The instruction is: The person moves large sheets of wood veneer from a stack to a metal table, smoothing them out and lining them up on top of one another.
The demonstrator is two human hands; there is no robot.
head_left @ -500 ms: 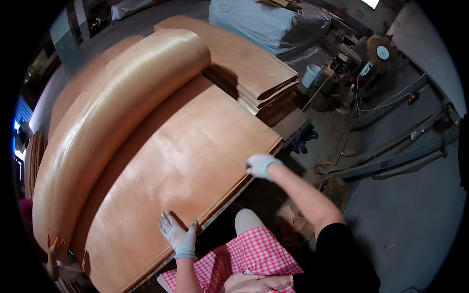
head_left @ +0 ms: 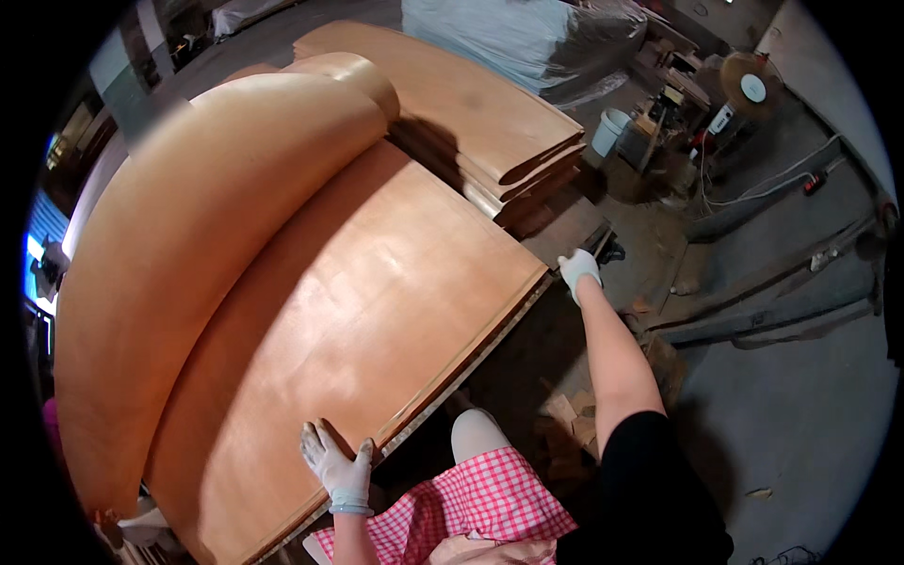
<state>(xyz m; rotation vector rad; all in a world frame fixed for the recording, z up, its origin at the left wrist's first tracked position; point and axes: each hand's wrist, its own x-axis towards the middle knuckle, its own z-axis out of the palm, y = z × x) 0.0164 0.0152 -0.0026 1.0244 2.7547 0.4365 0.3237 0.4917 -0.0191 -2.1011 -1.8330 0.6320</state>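
Observation:
A wide, thin brown wood veneer sheet (head_left: 377,292) lies on top of a stack in front of me. My left hand (head_left: 337,469), in a whitish glove with soiled fingertips, rests open on its near edge, fingers spread. At the right corner of the stack is my gloved right hand (head_left: 580,271), its fingers curled closed. Whatever it may hold is hidden. Over the far side of the stack another veneer sheet (head_left: 217,207) bends up in a large curl, partly covering the flat one.
Folded veneer sheets (head_left: 490,113) are stacked behind at the right. Farther off are a plastic-covered pile (head_left: 499,42), a white bucket (head_left: 610,130) and a machine with a round disc (head_left: 751,87). Another person's hand (head_left: 108,527) shows at the lower left. Wood scraps (head_left: 570,414) lie below.
My right hand has moved right and away along the near edge to the corner. My left hand stays nearly in place. The curled sheet's near part has unrolled broader and flatter toward the left.

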